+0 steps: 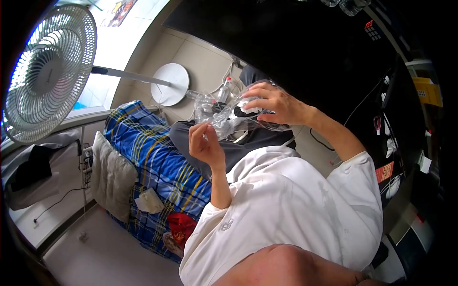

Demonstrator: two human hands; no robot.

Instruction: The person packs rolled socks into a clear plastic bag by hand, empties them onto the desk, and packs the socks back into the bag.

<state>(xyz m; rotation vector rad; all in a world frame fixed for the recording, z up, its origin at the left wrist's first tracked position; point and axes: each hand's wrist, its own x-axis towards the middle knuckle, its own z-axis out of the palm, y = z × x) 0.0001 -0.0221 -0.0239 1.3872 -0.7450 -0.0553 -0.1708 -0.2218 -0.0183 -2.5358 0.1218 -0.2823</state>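
Note:
A crinkled clear plastic bag (222, 125) lies over my lap, between my two hands. A black-and-white item (245, 108) shows through it, its kind unclear. My left hand (206, 145) has its fingers curled in a pinch at the bag's near left edge. Over the bag's right side, my right hand (279, 102) bends its fingers around the plastic and the black-and-white item. Just beyond the bag, a clear bottle with a red cap (224, 90) can be seen.
A standing fan (50, 74) is at the left, its round white base (170, 85) on the tiled floor. Beside my left arm is a blue plaid cloth (152, 152), with a grey cushion (112, 176) and a red item (181, 228). A dark desk (286, 38) stands ahead.

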